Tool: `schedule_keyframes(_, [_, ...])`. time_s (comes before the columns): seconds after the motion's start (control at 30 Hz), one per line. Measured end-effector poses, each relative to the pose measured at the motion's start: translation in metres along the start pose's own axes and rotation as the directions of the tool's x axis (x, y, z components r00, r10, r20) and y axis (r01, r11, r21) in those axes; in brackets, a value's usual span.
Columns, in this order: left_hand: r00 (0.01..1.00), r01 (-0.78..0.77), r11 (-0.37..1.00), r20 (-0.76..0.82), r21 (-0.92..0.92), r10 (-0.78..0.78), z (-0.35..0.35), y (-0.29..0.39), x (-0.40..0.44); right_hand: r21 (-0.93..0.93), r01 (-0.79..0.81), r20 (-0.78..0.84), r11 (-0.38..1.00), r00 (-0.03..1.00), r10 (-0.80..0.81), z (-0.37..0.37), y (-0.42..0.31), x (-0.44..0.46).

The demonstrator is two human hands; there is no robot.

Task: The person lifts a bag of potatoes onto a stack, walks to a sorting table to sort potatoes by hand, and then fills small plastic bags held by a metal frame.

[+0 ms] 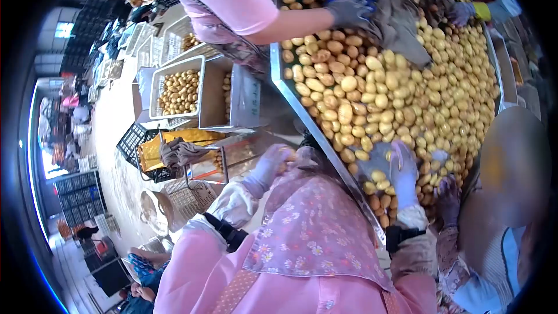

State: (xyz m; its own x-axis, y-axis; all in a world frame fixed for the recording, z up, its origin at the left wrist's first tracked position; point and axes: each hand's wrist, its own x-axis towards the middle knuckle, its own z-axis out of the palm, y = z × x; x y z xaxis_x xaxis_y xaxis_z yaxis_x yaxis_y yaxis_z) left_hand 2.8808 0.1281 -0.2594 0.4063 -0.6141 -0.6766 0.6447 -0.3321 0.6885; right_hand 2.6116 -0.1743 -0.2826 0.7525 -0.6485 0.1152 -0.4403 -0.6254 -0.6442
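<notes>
The raised rim (317,134) likely pens the potatoes (430,99); right hand (403,168) is inside, left hand (270,166) outside (fingers pinching or not, I cannot tell).

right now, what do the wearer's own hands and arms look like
The left hand and right hand wear pale, lavender-tinted gloves. Light, rumpled cuffs cover the forearms, with a black strap around each; pink sleeves show higher up.
</notes>
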Motion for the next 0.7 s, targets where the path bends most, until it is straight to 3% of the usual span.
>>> schedule_keyframes(0.07, [0.977, -0.043, 0.990, -0.211, -0.136, 0.014, -0.039, 0.003, 0.000, -0.043, 0.006, 0.036, 0.999, 0.999, -0.004, 0.009, 0.007, -0.018])
schedule_keyframes(0.13, [0.880, -0.276, 0.960, -0.411, -0.040, 0.236, -0.081, 0.024, 0.000, -0.059, 0.031, 0.103, 0.998, 0.994, -0.025, 0.006, 0.007, -0.034])
schedule_keyframes(0.17, [0.711, -0.510, 0.857, -0.527, 0.068, 0.465, -0.078, 0.051, -0.008, -0.062, 0.027, 0.139, 0.998, 0.990, -0.018, 0.006, 0.010, -0.042])
schedule_keyframes(0.2, [0.474, -0.689, 0.696, -0.601, 0.202, 0.644, -0.067, 0.093, -0.024, -0.062, 0.040, 0.126, 0.997, 0.991, -0.032, 0.001, 0.005, -0.045])
schedule_keyframes(0.23, [0.188, -0.743, 0.472, -0.529, 0.474, 0.827, -0.062, 0.133, -0.039, -0.024, -0.031, 0.158, 0.999, 0.987, 0.034, -0.008, -0.002, -0.048])
schedule_keyframes(0.27, [-0.057, -0.776, 0.124, -0.266, 0.618, 0.962, -0.071, 0.176, -0.053, 0.011, -0.104, 0.197, 0.995, 0.975, 0.099, -0.014, -0.007, -0.050])
schedule_keyframes(0.3, [-0.222, -0.749, -0.160, -0.017, 0.643, 0.975, -0.077, 0.214, -0.072, 0.007, -0.094, 0.191, 0.996, 0.977, 0.091, -0.016, -0.006, -0.053])
schedule_keyframes(0.33, [-0.397, -0.624, -0.065, -0.244, 0.779, 0.885, -0.051, 0.240, -0.085, -0.009, -0.132, 0.210, 0.991, 0.969, 0.131, -0.018, -0.003, -0.054])
schedule_keyframes(0.4, [-0.498, -0.650, -0.140, -0.279, 0.747, 0.821, -0.093, 0.297, -0.080, -0.034, -0.150, 0.236, 0.988, 0.960, 0.154, -0.021, 0.006, -0.056])
schedule_keyframes(0.47, [-0.176, -0.507, 0.371, -0.514, 0.778, 0.840, -0.124, 0.344, -0.071, -0.054, -0.146, 0.273, 0.988, 0.950, 0.155, -0.019, 0.019, -0.054])
schedule_keyframes(0.5, [0.071, -0.623, 0.576, -0.694, 0.530, 0.716, -0.172, 0.361, -0.057, -0.072, -0.127, 0.303, 0.989, 0.942, 0.143, -0.017, 0.030, -0.053])
schedule_keyframes(0.53, [0.333, -0.653, 0.723, -0.772, 0.226, 0.541, -0.225, 0.358, -0.043, -0.069, -0.109, 0.314, 0.992, 0.941, 0.125, -0.020, 0.035, -0.055])
schedule_keyframes(0.6, [0.445, -0.637, 0.683, -0.553, 0.358, 0.705, -0.280, 0.314, -0.029, -0.074, -0.029, 0.189, 0.997, 0.981, 0.042, -0.021, 0.040, -0.057])
schedule_keyframes(0.63, [0.449, -0.381, 0.844, -0.723, 0.377, 0.525, -0.200, 0.291, -0.034, 0.019, -0.157, 0.150, 0.987, 0.977, 0.153, -0.024, 0.033, -0.061])
schedule_keyframes(0.67, [0.415, -0.425, 0.789, -0.679, 0.444, 0.606, -0.157, 0.236, -0.023, 0.019, -0.150, 0.158, 0.988, 0.977, 0.145, -0.022, 0.034, -0.066])
schedule_keyframes(0.7, [0.515, -0.236, 0.570, -0.396, 0.787, 0.760, -0.207, 0.145, 0.044, 0.038, -0.206, 0.171, 0.978, 0.965, 0.197, -0.019, 0.034, -0.072])
